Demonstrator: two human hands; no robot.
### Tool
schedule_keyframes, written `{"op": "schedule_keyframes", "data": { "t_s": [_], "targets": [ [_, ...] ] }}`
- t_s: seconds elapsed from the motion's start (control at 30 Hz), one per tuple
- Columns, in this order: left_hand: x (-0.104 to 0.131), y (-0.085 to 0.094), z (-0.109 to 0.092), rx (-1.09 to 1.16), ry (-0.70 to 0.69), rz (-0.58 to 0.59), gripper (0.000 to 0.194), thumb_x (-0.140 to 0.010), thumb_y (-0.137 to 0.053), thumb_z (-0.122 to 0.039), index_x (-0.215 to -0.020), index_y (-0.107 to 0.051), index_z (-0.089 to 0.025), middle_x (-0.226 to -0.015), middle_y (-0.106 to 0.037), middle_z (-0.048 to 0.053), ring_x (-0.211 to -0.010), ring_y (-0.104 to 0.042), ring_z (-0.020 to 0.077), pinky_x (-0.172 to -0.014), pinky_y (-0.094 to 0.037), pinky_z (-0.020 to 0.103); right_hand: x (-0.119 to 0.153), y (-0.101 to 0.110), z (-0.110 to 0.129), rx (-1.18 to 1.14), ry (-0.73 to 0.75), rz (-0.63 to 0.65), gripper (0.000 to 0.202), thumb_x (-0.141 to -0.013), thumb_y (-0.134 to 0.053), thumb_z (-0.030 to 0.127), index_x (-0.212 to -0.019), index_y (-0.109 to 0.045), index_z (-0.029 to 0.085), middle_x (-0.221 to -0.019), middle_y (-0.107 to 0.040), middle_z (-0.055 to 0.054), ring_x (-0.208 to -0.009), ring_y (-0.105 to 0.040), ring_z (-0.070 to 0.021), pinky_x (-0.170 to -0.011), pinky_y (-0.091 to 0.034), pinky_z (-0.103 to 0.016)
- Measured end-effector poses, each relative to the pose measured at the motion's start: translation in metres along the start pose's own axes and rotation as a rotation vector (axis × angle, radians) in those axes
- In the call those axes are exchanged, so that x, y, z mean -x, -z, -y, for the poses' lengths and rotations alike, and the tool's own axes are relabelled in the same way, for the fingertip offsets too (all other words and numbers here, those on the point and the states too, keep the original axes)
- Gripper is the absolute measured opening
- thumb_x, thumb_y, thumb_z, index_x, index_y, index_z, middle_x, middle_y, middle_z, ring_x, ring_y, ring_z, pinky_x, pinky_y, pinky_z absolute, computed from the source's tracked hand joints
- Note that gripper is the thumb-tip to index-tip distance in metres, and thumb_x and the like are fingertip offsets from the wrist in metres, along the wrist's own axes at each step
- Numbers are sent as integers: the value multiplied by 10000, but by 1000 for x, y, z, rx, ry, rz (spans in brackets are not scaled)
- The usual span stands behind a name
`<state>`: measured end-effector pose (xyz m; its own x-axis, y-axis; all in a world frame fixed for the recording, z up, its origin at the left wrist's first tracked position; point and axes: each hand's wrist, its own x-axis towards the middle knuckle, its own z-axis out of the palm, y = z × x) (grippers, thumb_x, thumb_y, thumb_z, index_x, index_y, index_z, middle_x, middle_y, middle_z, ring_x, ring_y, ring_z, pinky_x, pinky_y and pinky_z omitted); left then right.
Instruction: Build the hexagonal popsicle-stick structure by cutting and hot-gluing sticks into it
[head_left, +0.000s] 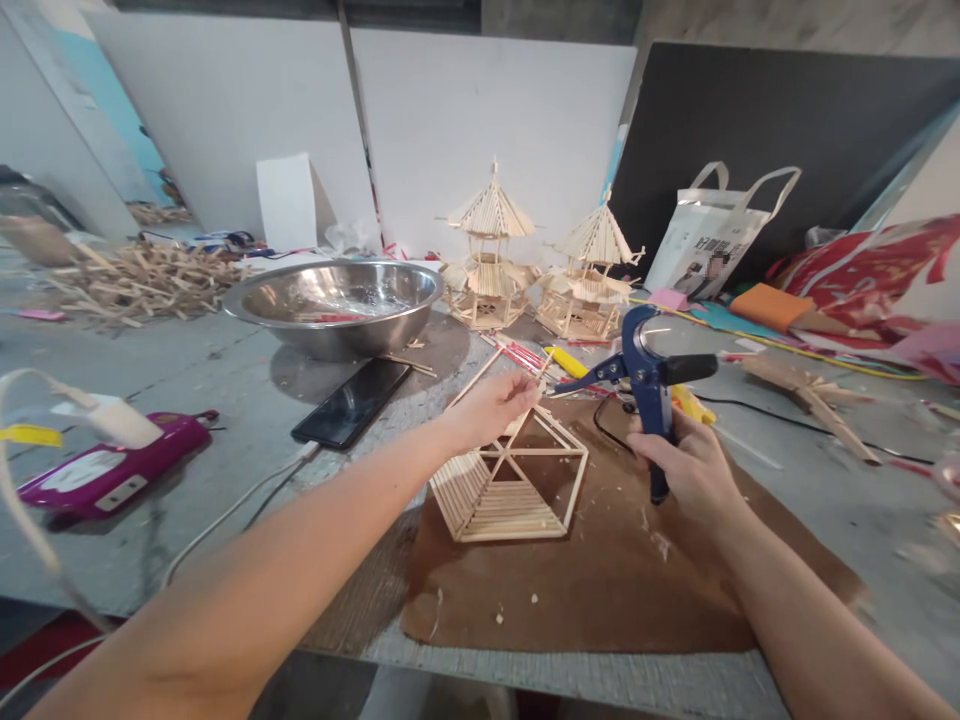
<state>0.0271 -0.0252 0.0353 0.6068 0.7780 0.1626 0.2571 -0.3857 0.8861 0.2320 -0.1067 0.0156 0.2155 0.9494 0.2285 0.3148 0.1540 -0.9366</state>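
My left hand (504, 405) is closed in a pinch on a thin wooden stick (546, 366), whose tip rises past the fingers. Directly beneath is a six-sided frame of wooden sticks (517, 500); rows of sticks fill its lower and left sections, while right-hand sections are open. My left hand covers part of its far side. Wrapped around the handle of a dark blue hand tool (652, 400) is my right hand (688, 462). The tool has a curved head, a black projection on the right, and a narrow end pointing toward my left fingers. Its exact kind is unclear.
A brown mat (637, 590) lies under the frame. Behind stand two stick pagodas (491, 270) and a steel basin (337, 335). Left are a phone (352, 402), purple power strip (120, 465) and stick pile (150, 280). A white bag (701, 240) and cables are on the right.
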Motion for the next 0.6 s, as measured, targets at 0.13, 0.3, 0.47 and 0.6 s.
{"op": "schedule_keyframes", "data": {
  "t_s": [0.13, 0.3, 0.47, 0.6],
  "targets": [
    [0, -3, 2, -60, -33, -84, 252, -775, -399, -376, -662, -419, -152, -786, -504, 14, -760, -473, 123, -686, -376, 263, 3, -2, -5, -201, 39, 30, 93, -580, -570, 230, -597, -497, 173, -485, -434, 54, -431, -365, -63, -408, -275, -205],
    [3, -20, 1, 297, 96, 51, 222, -775, -411, -378, -760, -400, -156, -763, -506, 7, -647, -494, 93, -600, -433, 258, 5, -7, -8, -289, -24, 23, 199, -637, -550, 314, -545, -437, 178, -413, -375, 62, -378, -329, -61, -368, -247, -209],
    [6, -32, -4, 317, 49, -25, 219, -771, -436, -362, -725, -399, -151, -665, -446, -30, -588, -456, 62, -582, -433, 214, 6, -8, 0, -230, 23, 64, 267, -653, -530, 299, -898, -525, 195, -685, -576, -10, -581, -525, -138, -522, -420, -273],
    [9, -38, -10, 438, 109, 48, 213, -773, -430, -371, -746, -384, -165, -708, -473, -18, -604, -464, 64, -556, -431, 202, 10, -9, 2, -44, 162, 104, 330, -709, -368, 298, -984, -529, 212, -731, -607, -59, -740, -570, -222, -624, -437, -369]
  ]
}}
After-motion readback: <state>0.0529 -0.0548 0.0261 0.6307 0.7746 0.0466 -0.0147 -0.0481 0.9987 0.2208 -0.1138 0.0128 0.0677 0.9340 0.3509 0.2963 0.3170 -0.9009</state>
